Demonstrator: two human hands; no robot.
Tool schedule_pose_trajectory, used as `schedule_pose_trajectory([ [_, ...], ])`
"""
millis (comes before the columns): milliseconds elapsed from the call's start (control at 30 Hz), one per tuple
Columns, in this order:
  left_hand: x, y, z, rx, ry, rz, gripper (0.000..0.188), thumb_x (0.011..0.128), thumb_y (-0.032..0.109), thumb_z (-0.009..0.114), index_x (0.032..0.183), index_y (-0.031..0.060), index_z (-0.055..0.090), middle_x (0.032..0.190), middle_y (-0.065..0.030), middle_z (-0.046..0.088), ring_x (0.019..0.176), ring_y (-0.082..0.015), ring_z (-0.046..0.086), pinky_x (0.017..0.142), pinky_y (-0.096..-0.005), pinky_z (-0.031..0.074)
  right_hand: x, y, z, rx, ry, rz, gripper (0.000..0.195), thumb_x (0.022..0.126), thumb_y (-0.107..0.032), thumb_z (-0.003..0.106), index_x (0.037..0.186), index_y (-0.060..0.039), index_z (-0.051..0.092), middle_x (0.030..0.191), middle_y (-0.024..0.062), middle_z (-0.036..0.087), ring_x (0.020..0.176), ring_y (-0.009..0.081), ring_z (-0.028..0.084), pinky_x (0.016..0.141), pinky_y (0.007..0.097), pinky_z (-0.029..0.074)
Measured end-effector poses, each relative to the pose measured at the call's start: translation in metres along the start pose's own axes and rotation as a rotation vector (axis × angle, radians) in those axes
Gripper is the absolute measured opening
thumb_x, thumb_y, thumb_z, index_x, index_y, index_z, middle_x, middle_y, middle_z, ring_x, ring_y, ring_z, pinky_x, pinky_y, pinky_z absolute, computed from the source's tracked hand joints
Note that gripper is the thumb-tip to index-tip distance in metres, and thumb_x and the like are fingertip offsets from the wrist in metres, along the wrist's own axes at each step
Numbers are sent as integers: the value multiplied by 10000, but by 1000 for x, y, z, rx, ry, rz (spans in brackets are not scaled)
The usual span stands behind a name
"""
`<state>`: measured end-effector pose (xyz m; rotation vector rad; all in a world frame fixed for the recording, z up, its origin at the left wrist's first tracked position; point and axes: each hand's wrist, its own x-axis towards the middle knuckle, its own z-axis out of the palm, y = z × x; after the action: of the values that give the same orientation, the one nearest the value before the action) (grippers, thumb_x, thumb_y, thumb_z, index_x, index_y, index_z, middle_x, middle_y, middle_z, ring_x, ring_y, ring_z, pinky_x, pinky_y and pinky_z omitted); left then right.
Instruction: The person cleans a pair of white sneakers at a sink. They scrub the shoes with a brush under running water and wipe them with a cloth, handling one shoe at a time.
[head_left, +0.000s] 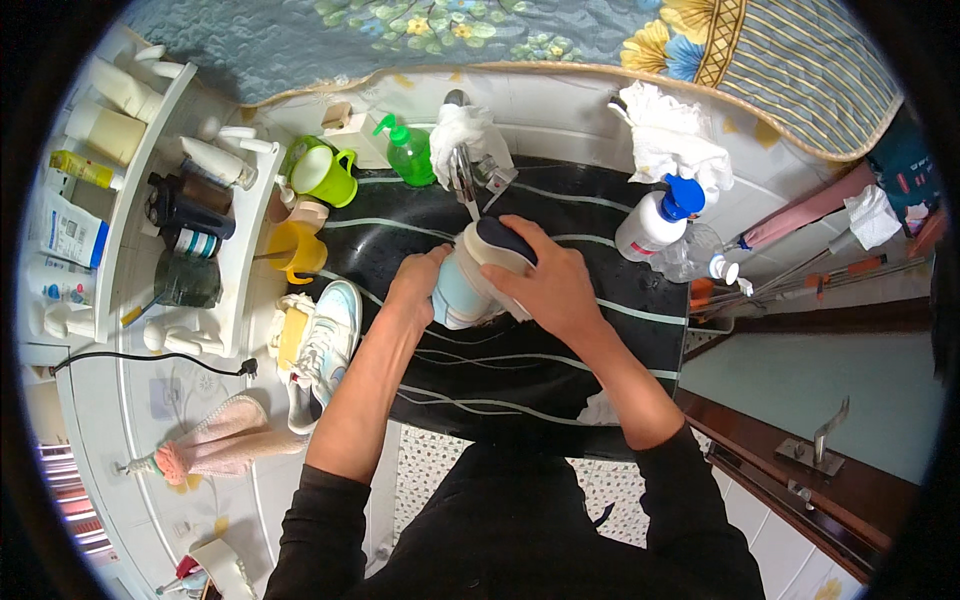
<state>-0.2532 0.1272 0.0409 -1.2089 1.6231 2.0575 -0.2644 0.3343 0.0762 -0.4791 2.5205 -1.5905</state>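
Over the black sink, my left hand (416, 281) grips the near left side of a light blue and white sneaker (459, 291). My right hand (547, 277) is closed around a scrub brush (504, 244) with a dark blue and cream handle, pressed against the shoe. The brush's bristles are mostly hidden. Just behind the brush stands a metal faucet (463, 176) with a white cloth (457, 131) draped on it. Another light blue and white sneaker (334, 330) rests at the left edge of the counter (630, 360), beside a yellow bar of soap (292, 337).
A green pump bottle (409, 154), a green mug (324, 175) and a yellow cup (296, 247) line the back left. At the right stand a white bottle with a blue pump (651, 225) and a clear bottle (686, 255). A loaded wall shelf (255, 247) is on the left.
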Motion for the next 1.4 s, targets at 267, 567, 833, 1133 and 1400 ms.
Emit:
schedule_pose_trajectory([
  [267,-20,-16,-30,-101,-140,40,341,1016,285,628,1146,-29,653,1032,-116,723,875,-214,710,777,-356,576,25,99,51,-105,12,209,666,808,-392,811,1325,-16,623,1117,219,725,956,299,725,870,358,546],
  [567,-19,-50,-64,-478,-451,100,516,1025,391,567,1360,-2,555,1286,-159,659,1125,-275,672,1007,-439,536,-18,-23,14,381,-200,92,669,793,-295,860,1349,-33,597,1120,128,720,893,98,645,785,305,552],
  [833,-17,-68,-58,-664,-584,85,494,1037,258,480,1461,5,465,1433,-202,557,1270,-349,593,1093,-523,477,18,79,55,-255,-29,200,644,808,-420,789,1351,-121,615,919,247,721,824,375,733,751,423,567],
  [1133,-25,-73,-59,-723,-530,101,456,1056,264,445,1439,23,497,1376,-181,609,1231,-303,626,1084,-444,496,-11,41,36,86,-95,93,697,794,-453,794,1366,-109,599,1072,270,714,965,391,722,855,443,566],
  [1400,-6,-91,-50,-782,-553,134,481,1081,307,388,1460,22,474,1415,-174,583,1253,-318,608,1083,-476,495,24,77,56,-114,-66,123,688,831,-461,769,1396,-119,574,860,222,726,852,380,730,778,458,566],
])
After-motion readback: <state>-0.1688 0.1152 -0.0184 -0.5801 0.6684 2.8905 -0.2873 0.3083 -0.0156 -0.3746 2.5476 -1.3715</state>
